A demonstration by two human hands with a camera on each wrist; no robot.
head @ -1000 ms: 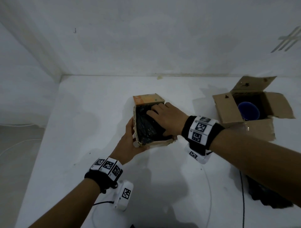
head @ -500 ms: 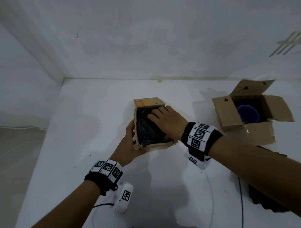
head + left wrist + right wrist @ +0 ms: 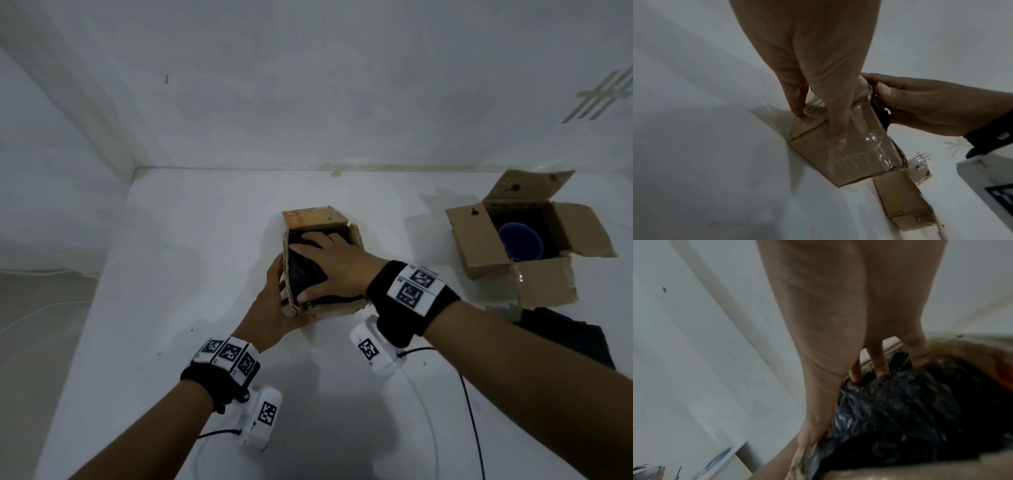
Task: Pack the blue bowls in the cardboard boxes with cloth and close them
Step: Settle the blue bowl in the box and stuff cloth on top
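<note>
The small box (image 3: 320, 263) of brown cardboard, with shiny clear tape on its side, stands near the middle of the white table (image 3: 171, 274). Its top is open, and dark crinkled cloth (image 3: 305, 274) fills it. The right hand (image 3: 337, 265) lies flat on this cloth, fingers straight and spread, pressing it and grasping nothing. The left hand (image 3: 270, 308) holds the left side of the box, fingers extended along the wall and thumb round the near corner. To the right of this box, well apart, stands a big box (image 3: 479, 246) with 4 flaps open; inside it sits a round blue bowl (image 3: 520, 241). More dark cloth (image 3: 565, 339) lies just in front of the big box.
</note>
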